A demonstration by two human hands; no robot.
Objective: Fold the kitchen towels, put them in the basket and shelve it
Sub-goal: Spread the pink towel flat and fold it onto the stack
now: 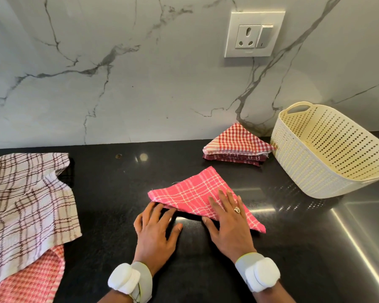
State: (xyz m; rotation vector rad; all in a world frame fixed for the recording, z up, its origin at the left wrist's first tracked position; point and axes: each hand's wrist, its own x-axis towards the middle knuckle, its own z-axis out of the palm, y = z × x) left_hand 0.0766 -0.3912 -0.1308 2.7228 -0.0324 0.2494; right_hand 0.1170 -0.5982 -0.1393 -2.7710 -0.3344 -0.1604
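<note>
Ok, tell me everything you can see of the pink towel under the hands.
The pink towel is woven cloth with a white check, folded into a triangle, apex pointing to the wall. It lies flat on the black counter, left of the basket and apart from it. The right hand presses flat on its right half; the left hand touches its left corner with its fingertips.

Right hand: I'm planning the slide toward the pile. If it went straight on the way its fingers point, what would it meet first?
The right hand lies flat on the pink towel, fingers pointing up-left. Past the towel's edge is bare counter, then probably the wall; the folded pile lies off right.
</note>
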